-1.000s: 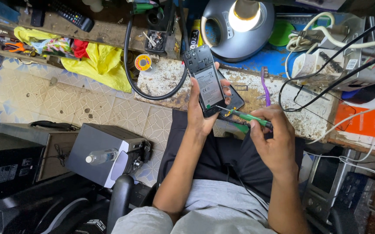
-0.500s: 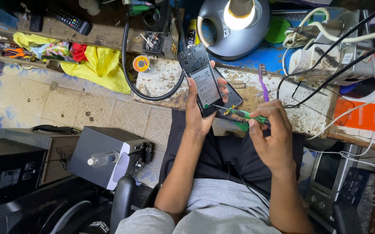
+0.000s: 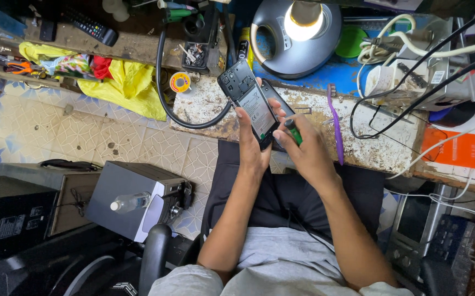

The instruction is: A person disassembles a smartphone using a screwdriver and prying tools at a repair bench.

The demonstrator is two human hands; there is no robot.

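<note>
Against the opened phone (image 3: 250, 102), screwdriver (image 3: 294, 132) now upright.

The opened phone (image 3: 251, 104) shows dark matt plastic with a pale, smooth battery face. The screwdriver handle (image 3: 294, 131) looks like glossy green plastic. The workbench top (image 3: 380, 148) is rough, with chipped and stained white paint. The purple toothbrush (image 3: 336, 123) is smooth plastic. The yellow cloth (image 3: 130, 87) lies crumpled and soft. The lamp shade (image 3: 281, 49) is smooth grey metal.
</note>
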